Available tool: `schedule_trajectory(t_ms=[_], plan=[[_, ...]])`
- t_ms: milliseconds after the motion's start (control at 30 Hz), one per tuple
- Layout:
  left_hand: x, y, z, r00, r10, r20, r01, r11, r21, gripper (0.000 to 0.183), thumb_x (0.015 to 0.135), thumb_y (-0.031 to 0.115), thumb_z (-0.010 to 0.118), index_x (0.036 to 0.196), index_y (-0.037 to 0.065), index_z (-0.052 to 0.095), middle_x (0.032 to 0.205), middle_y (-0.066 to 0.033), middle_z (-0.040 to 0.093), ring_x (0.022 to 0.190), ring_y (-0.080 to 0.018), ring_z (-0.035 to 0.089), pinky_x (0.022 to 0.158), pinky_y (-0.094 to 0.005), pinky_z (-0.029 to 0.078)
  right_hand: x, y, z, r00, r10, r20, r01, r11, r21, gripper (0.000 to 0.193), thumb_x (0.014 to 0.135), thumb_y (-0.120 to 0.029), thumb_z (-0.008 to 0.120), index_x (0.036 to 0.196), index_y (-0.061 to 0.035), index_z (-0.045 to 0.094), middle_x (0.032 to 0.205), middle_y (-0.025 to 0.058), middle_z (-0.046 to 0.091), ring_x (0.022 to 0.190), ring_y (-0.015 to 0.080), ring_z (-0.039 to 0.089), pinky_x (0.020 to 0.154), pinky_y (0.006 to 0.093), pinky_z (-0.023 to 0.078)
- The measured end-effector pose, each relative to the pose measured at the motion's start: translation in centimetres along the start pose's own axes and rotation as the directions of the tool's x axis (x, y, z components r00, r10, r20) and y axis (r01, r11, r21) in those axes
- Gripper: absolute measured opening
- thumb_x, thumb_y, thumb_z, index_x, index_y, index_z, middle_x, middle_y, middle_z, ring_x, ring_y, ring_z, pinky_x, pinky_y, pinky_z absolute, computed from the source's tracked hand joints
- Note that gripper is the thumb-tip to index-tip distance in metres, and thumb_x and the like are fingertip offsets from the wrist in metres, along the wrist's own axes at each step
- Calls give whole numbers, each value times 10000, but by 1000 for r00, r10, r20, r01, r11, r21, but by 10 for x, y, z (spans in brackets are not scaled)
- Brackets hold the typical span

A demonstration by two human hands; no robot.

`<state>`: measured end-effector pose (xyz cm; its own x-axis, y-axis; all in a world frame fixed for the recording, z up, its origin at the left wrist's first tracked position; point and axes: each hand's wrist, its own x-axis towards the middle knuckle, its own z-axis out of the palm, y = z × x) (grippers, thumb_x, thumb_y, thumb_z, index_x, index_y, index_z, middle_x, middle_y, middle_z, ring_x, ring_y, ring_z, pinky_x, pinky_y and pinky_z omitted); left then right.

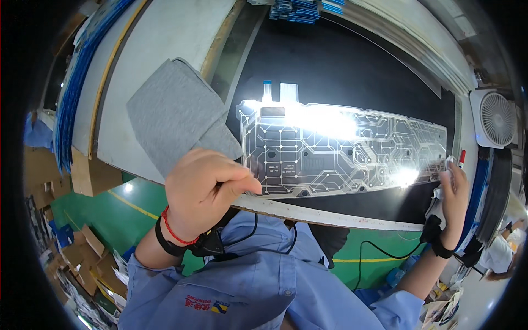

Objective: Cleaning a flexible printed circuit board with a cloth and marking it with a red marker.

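Though folded, grey cloth (176,110) beside sheet (330,157)

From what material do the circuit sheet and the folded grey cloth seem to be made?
Circuit sheet: probably clear, glossy plastic film; the black work surface shows through and light glares off it.
Folded grey cloth: matte fabric, perhaps knitted, judging by its fine mottled texture and soft folds; the fibre is unclear.

An electronics workshop, shown by a printed circuit sheet (330,165), green floor (146,192) with yellow lines (132,204) and cardboard boxes (88,247)
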<state>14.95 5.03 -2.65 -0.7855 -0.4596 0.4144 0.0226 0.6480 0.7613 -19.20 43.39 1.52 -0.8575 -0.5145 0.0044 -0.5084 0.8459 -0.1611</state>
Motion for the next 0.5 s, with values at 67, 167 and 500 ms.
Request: schedule_trajectory(t_ms=[67, 167, 500], plan=[[-5, -7, -2, 999, 39, -11, -40, 999, -25, 175, 787, 79, 827, 772, 68, 654, 707, -41, 689, 647, -230, 655, 612, -334, 473, -3, -14, 0, 999, -11, 35, 14, 997, -71, 372, 973, -133, 643, 1322, -5, 634, 1268, 173, 642, 1191, 296, 616, 1030, 368, 464], [-1, -5, -3, 997, 63, -32, -65, 997, -41, 196, 819, 74, 787, 723, 59, 617, 684, -68, 653, 615, -243, 620, 584, -343, 456, -9, -8, 3, 998, -53, -39, 55, 996, 64, 367, 949, -41, 629, 1314, -9, 638, 1230, 165, 656, 1144, 278, 642, 973, 348, 501], [3, 0, 6, 998, 50, -30, -47, 995, 88, 125, 811, 19, 723, 732, 31, 627, 705, -102, 657, 626, -282, 615, 596, -363, 467, -33, 31, -3, 919, 393, -23, -196, 507, 840, 437, 1004, -38, 562, 1437, 15, 541, 1357, 127, 620, 1208, 172, 600, 1038, 310, 459]])
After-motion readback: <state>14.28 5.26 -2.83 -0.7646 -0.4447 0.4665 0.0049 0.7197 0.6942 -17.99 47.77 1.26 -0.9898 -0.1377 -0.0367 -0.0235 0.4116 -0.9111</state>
